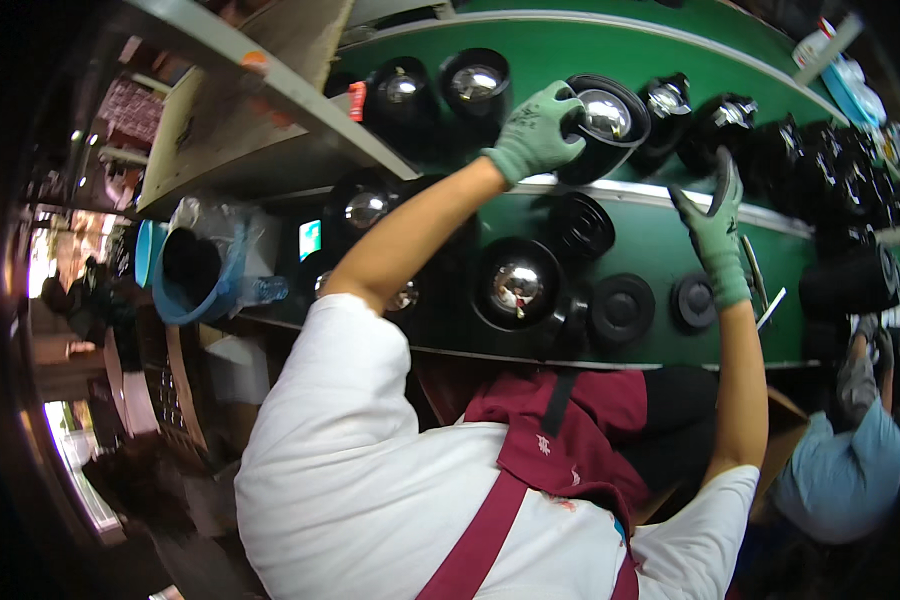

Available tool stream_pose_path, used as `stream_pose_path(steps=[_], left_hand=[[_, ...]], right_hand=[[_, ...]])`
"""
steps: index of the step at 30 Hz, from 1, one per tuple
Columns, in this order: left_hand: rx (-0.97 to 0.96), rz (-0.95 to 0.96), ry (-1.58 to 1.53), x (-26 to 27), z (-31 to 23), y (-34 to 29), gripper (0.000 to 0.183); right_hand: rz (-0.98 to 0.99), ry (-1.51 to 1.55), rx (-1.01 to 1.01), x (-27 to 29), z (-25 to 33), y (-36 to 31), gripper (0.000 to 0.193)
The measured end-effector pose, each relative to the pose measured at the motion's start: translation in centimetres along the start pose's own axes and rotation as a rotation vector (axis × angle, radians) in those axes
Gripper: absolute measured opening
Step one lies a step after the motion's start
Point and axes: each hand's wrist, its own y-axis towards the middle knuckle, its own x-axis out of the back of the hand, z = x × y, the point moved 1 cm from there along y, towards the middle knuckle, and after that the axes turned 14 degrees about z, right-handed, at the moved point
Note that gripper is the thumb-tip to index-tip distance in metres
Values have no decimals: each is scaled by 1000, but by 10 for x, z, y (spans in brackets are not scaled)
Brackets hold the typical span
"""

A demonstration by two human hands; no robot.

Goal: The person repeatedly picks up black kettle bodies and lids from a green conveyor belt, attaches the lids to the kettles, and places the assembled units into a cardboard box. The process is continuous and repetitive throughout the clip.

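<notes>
My left hand [537, 137], in a pale green glove with dark fingertips, is closed on the near-left rim of a black round container [582, 163] with a mirror-bright metal interior. That container stands at the far side of the green bench, tilted a little toward me. To the right, my right hand [712, 222], gloved alike, has thumb and fingers spread and holds nothing. Its fingertips reach close to another black container [707, 140] with shiny metal in it; whether they touch it, I cannot tell. On the near surface sit a large shiny-centred black container [515, 285] and two black round lids [622, 308].
More black containers [474, 84] line the far belt, crowding at the right. A metal rail [770, 219] divides the green surfaces. A slanted metal post [300, 95] crosses at upper left. A blue bucket [175, 300] stands at left. Another person [840, 480] works at far right.
</notes>
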Motion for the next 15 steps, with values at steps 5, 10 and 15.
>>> stream_pose_path(steps=[5,10,15], left_hand=[[-629,324,-268,57,-107,-8,28],[-197,412,-1060,42,-179,-54,59],[-621,520,-314,7,-212,-140,80]], right_hand=[[339,-642,517,111,132,-60,69],[249,-207,181,158,180,-160,36],[-57,513,-526,185,131,-334,59]])
